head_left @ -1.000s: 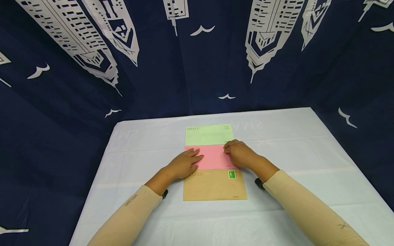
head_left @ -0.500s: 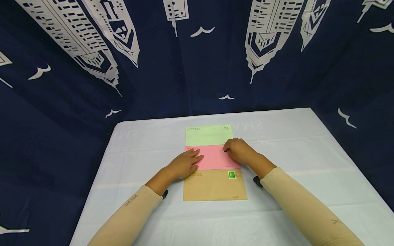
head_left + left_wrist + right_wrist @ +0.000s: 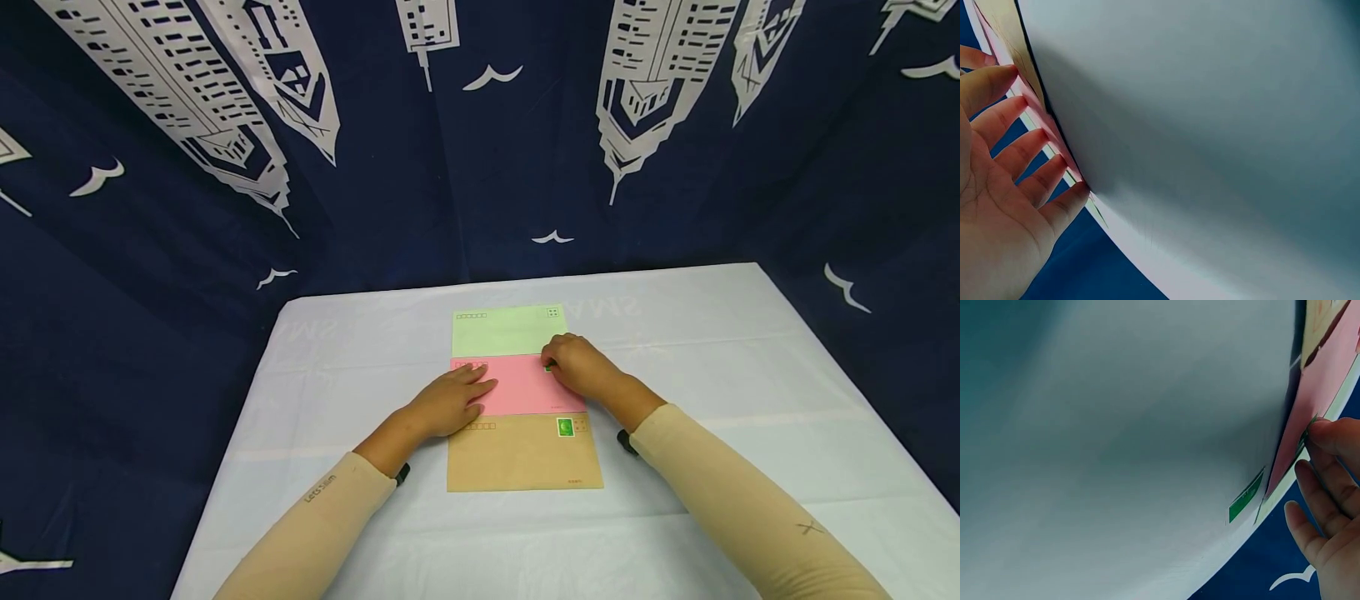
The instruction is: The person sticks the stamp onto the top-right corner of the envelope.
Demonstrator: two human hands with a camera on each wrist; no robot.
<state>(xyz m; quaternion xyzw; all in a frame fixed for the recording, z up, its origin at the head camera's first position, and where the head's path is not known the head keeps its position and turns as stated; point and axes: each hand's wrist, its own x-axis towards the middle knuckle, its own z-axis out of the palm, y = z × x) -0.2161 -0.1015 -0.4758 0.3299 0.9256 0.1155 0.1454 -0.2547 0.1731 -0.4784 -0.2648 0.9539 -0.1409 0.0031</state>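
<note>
Three envelopes lie in a column: a green envelope (image 3: 502,333) at the back, a pink envelope (image 3: 521,387) in the middle and a brown envelope (image 3: 517,462) in front. My left hand (image 3: 442,402) rests with spread, straight fingers on the pink envelope's left part, its thumb near the brown one. At the pink envelope's upper right corner, my right hand (image 3: 581,365) pinches a small green stamp (image 3: 1302,440) between thumb and finger. Most of that stamp is covered by the fingers. A green stamp (image 3: 565,427) sits at the brown envelope's upper right, left of its printed boxes.
Another green stamp (image 3: 1246,499) lies on the white tabletop (image 3: 345,350) in the right wrist view; the right hand or arm hides it from the head view. A navy curtain (image 3: 465,183) with white building prints hangs behind the table.
My right hand has shifted slightly back and left over the pink envelope's corner, still pinching the stamp. My left hand has stayed in place.
</note>
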